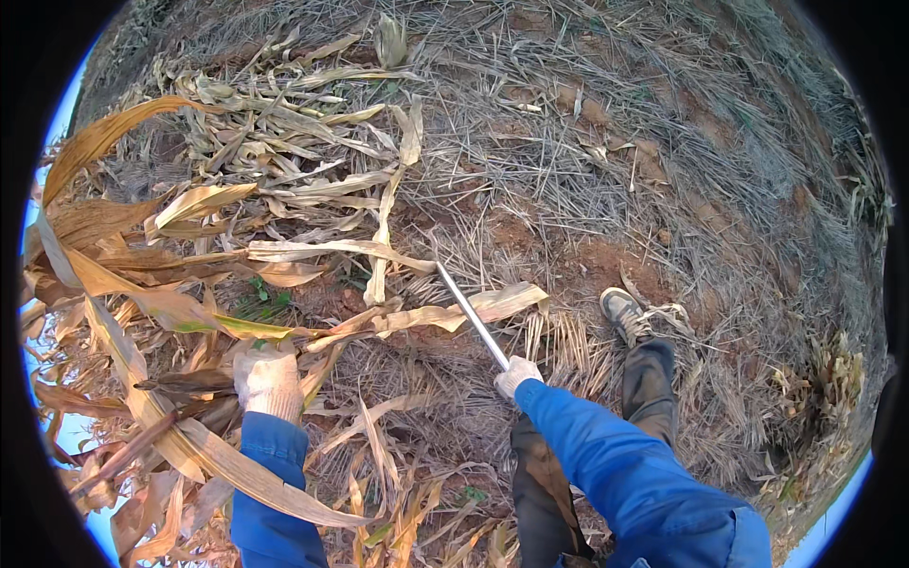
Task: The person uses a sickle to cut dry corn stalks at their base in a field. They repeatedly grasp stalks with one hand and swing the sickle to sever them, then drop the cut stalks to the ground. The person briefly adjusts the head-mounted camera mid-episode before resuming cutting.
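Gripping dry maize stalks point(180, 312) in gloved left hand point(269, 381), gloved right hand point(517, 375) clamped on long metal blade point(471, 313) angled toward stalk base, hands well apart, over straw-strewn red soil point(606, 260) beside grey shoe point(625, 312).

Head camera, looking steeply down at a field floor.

One wide fisheye view from the person's head, close above both forearms rising from the lower edge; dry stalks point(189, 284) crowd the left, bare ground point(606, 170) curves off to the right, slivers of sky line the round rim, and a shoe point(625, 312) stands below.
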`<state>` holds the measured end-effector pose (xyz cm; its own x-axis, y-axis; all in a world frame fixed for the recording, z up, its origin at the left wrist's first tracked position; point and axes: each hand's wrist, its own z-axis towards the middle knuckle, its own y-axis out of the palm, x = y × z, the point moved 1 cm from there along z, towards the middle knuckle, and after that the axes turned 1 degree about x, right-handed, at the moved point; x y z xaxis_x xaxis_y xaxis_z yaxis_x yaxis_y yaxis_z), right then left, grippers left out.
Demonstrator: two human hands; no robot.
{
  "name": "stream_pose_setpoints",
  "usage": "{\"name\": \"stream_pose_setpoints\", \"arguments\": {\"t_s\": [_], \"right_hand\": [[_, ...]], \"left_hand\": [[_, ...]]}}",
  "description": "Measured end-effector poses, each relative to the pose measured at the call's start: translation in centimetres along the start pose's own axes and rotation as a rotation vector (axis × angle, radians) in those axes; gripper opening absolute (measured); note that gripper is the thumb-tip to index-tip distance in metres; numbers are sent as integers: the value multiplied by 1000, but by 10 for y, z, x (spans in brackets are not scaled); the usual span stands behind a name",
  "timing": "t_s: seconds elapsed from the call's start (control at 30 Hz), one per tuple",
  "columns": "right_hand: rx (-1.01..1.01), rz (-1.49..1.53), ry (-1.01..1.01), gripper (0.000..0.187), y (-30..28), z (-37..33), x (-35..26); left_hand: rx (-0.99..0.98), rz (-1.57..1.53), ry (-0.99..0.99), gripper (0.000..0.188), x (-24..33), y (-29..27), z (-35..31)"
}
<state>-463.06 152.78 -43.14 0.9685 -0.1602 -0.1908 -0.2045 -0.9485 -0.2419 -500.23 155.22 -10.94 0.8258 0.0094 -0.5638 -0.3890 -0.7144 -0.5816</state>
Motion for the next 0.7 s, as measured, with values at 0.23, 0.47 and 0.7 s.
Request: {"name": "stream_pose_setpoints", "arguments": {"t_s": [0.23,0.47,0.7], "right_hand": [[72,-229,-152,34,-18,63,14],[49,-144,-58,35,-41,24,47],[33,-474,-337,32,-39,67,5]], "left_hand": [[44,109,-40,11,27,21,-32],[122,-69,-114,14,41,16,-57],[66,-34,-216,15,59,15,-46]]}}
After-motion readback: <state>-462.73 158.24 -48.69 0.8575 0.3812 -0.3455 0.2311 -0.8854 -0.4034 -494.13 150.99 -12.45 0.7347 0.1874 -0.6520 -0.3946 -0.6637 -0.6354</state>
